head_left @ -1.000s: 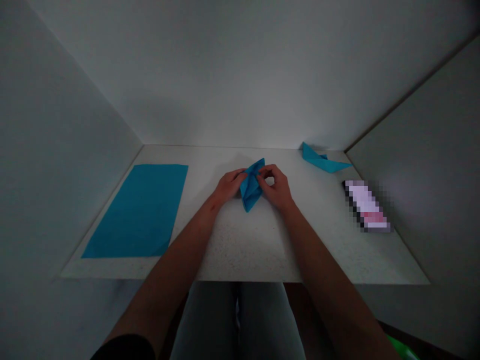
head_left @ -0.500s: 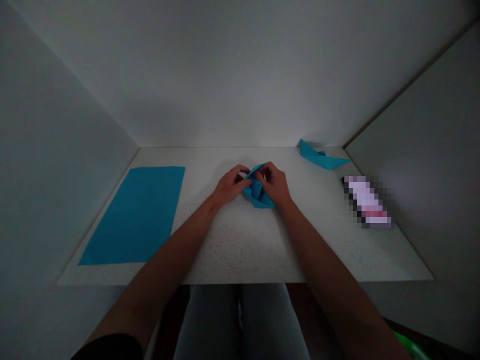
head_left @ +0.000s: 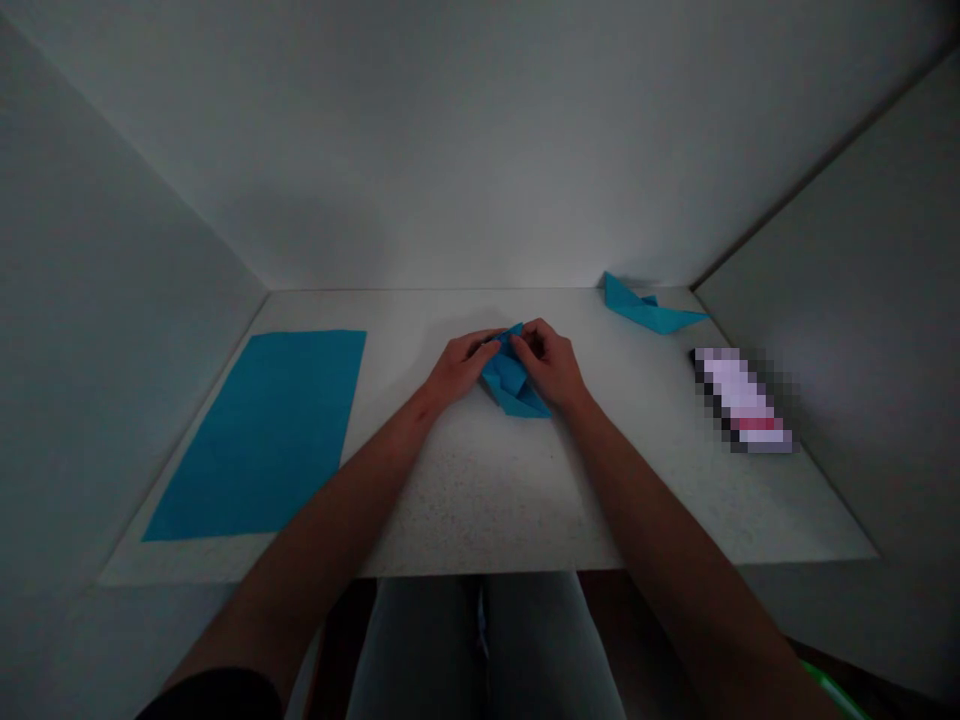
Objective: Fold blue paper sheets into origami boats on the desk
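A folded blue paper boat (head_left: 512, 382) is between my hands at the middle of the white table. My left hand (head_left: 459, 365) grips its upper left side, thumb on the near face and fingers behind. My right hand (head_left: 553, 362) pinches the paper near its upper right edge, with thumb and fingers closed on it. The boat's lower point shows below my hands, pointing right. Parts of its far side are hidden by my fingers.
A flat blue paper sheet (head_left: 259, 440) lies on the table (head_left: 480, 500) at left, under my left forearm's edge. Another blue paper boat (head_left: 651, 312) stands at the back right, near the wall. A blurred-out phone (head_left: 742, 400) lies at the right edge.
My fingers have drawn closer together over the boat's far side, and its upper rim looks pressed flatter and less open. The view has shifted slightly.
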